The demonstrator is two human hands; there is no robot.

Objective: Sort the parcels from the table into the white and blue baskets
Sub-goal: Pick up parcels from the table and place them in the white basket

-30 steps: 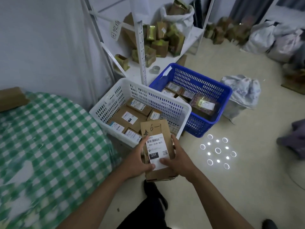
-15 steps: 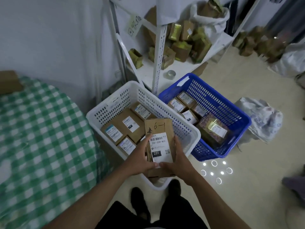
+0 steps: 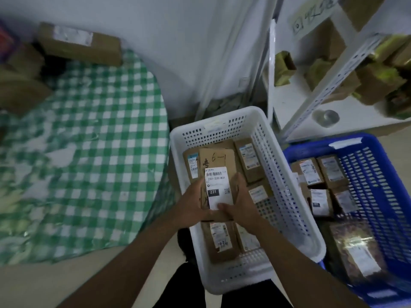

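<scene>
Head view looks straight down on a person holding a brown cardboard parcel over the white basket, label up, marked "6-1" by hand with a printed "231" below. The left hand wraps the parcel's edge at nine o'clock, and the right hand clasps the three o'clock edge, fingers curled along the side and thumb lying across the label's lower corner. Whether the parcel already rests on the boxes beneath or hangs just above them I cannot tell; it seems very close. It looks like a stiff, light carton, rigid enough to be held by its long edges without sagging, and the paper label is the slicker spot, so the bare cardboard sides are the better hold. Several labelled cartons already lie in that basket. At three o'clock the blue basket holds more parcels, and at ten o'clock a few boxes remain on the green checked table.
</scene>
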